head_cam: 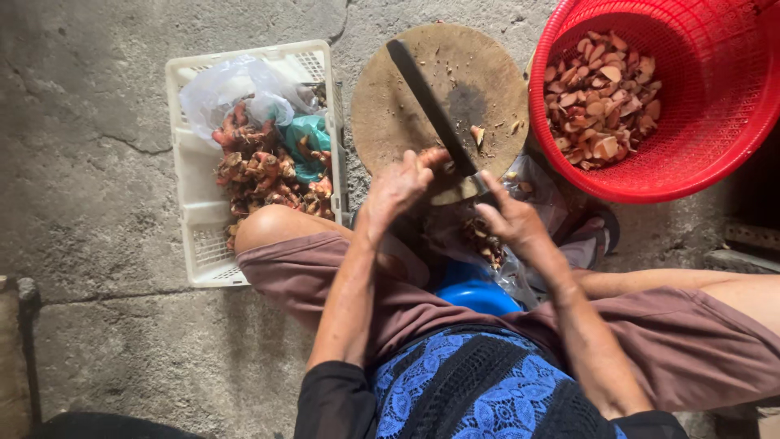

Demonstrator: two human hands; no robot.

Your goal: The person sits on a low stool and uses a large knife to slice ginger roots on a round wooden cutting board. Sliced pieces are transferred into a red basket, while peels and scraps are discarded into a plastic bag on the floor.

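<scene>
My right hand [510,218] grips the handle of a long dark cleaver [431,106] whose blade lies across a round wooden chopping board [398,106]. My left hand [398,189] holds a reddish-brown root piece [436,154] at the board's near edge, right beside the blade. A few cut bits [478,134] lie on the board. Both hands sit between my knees, above a blue tub [475,294].
A white plastic crate [188,203] at left holds whole knobbly roots [260,175] and plastic bags [236,89]. A red plastic basket [731,122] at upper right holds several cut root slices [601,97]. The ground is rough grey concrete [89,162]. Peelings lie on clear plastic [487,240] under my hands.
</scene>
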